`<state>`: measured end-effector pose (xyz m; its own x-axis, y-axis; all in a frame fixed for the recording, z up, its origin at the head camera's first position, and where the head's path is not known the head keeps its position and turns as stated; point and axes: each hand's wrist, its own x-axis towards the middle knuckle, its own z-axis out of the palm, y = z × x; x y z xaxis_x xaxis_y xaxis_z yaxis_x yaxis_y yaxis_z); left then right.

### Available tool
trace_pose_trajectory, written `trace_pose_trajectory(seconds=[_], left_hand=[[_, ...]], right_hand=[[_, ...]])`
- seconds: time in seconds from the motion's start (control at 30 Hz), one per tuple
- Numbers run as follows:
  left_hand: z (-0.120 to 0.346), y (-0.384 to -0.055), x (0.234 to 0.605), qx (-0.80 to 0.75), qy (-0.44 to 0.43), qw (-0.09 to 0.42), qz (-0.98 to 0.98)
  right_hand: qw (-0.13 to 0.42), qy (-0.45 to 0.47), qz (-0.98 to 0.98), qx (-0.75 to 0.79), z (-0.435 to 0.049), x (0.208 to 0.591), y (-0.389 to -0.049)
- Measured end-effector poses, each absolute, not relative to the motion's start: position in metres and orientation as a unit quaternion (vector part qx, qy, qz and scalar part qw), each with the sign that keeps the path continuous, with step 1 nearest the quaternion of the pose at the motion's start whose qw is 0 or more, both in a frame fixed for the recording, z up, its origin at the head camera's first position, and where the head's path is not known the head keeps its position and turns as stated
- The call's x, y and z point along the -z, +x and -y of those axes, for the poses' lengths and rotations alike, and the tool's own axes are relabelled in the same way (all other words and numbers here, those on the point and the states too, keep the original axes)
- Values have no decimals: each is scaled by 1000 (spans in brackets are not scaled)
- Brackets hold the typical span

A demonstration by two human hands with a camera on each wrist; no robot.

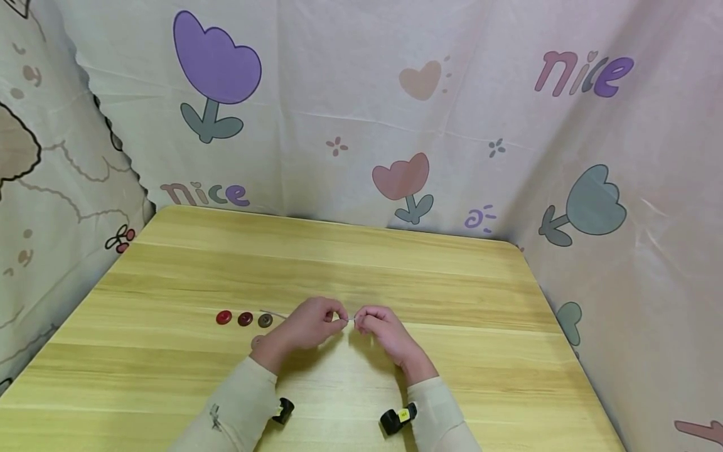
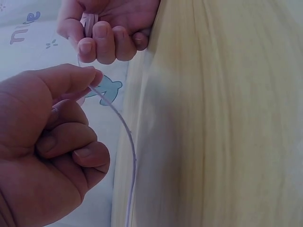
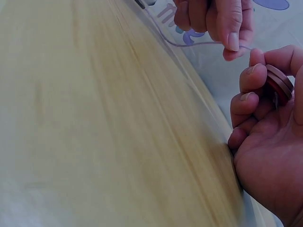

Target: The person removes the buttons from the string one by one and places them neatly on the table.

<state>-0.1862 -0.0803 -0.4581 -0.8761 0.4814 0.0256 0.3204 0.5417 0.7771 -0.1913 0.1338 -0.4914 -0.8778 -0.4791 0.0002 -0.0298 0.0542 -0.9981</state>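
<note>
1. Left hand (image 1: pixel 309 323): thumb and forefinger pinch the cord (image 3: pixel 196 44), the other fingers folded into the palm. A long tail of cord trails away from this pinch, toward the side where the loose buttons lie.

2. Right hand (image 1: pixel 386 329): grasps a small stack of buttons (image 3: pixel 282 84) between thumb and curled fingers, just beside the left fingertips. At least two layers show, one brownish and one red; the exact count is hidden.

3. Cord between the hands: a short span runs from the left pinch to the right fingertips. Whether it passes through the holes of the stack cannot be told.

4. Loose buttons on the table (image 1: pixel 452 276): a bright red button (image 1: pixel 223 317), a dark red button (image 1: pixel 245 319) and a brown button (image 1: pixel 265 320) form a row; a pale brown button (image 1: pixel 257 341) is partly covered by the left wrist.

5. Likely faults: were the right grip to loosen, the stack could fan apart or drop. A hard pull from the left might draw the cord free of the right fingertips. A sweep of the left wrist could drag the pale brown button or disturb the row.
</note>
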Motion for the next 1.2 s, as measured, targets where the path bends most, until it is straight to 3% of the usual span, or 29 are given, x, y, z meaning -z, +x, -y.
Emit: trace_pose_trajectory(seconds=[0.47,0.87,1.2], left_hand=[[92,-186,447,-430,176,77,-882],[99,-187,443,-446,172,52,-877],[100,-188,440,-449,176,51,-874]], right_hand=[[186,-193,-699,663,-136,494,-190],[193,-247,-666,677,-136,494,-192],[188,-224,-667,685,-136,491,-195]])
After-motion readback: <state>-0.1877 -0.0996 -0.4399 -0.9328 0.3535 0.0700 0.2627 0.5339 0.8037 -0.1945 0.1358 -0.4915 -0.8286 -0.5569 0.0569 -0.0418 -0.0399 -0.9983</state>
